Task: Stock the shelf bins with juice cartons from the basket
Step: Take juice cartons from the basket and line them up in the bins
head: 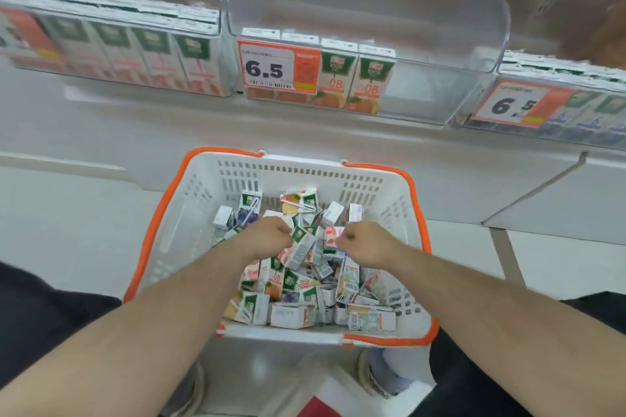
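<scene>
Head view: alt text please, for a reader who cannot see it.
Both hands, left hand and right hand, reach into a white basket of loose juice cartons. Above, the middle shelf bin is mostly empty behind a 6.5 price tag.

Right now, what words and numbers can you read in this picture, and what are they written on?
"6.5" on the orange price tag of the middle bin.
"6.5" on the price tag of the right bin.
"08" on the two orange juice cartons standing in the middle bin.
"08" on one carton in the basket.
Small print on tags, barcodes and brand logos: too blurred to read.
</scene>
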`<state>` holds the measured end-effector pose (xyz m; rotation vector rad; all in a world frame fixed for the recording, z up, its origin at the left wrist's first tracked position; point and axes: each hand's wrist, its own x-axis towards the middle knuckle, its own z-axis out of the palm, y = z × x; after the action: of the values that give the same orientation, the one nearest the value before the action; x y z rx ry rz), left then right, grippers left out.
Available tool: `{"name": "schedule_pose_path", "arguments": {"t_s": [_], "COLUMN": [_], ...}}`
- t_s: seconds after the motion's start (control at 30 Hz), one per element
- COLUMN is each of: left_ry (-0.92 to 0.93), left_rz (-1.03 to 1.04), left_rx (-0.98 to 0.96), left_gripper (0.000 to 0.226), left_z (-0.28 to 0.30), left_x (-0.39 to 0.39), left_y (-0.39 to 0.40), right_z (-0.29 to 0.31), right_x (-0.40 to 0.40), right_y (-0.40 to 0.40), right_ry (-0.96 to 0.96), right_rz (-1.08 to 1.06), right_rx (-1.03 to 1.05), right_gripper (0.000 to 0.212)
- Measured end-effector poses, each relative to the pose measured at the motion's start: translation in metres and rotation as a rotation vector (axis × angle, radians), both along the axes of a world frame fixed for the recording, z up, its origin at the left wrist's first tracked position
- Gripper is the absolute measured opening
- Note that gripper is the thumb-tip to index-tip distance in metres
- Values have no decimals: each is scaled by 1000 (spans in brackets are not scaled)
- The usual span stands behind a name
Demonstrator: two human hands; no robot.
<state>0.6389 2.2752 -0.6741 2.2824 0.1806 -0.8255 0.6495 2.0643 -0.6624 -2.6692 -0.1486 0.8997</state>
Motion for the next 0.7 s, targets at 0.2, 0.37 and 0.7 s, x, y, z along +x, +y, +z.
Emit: {"name": "schedule_pose_path", "arguments": {"t_s": [0.2,0.37,0.7], "left_ry": [131,99,123], "left_rz": [-116,-28,10], "left_rx": [104,106,73], "left_gripper": [11,33,23], "left_z": [-39,-56,-80], "left_x": [-9,-4,12], "left_y": [21,24,22], "right_z": [-44,-67,-85], "right_x": [-14,-6,9], "right_y": [-4,0,49], "right_ry": [169,57,-188], "right_rz": [28,-58,192], "right_rx": [-93,-101,-134], "right_gripper": [36,46,62]}}
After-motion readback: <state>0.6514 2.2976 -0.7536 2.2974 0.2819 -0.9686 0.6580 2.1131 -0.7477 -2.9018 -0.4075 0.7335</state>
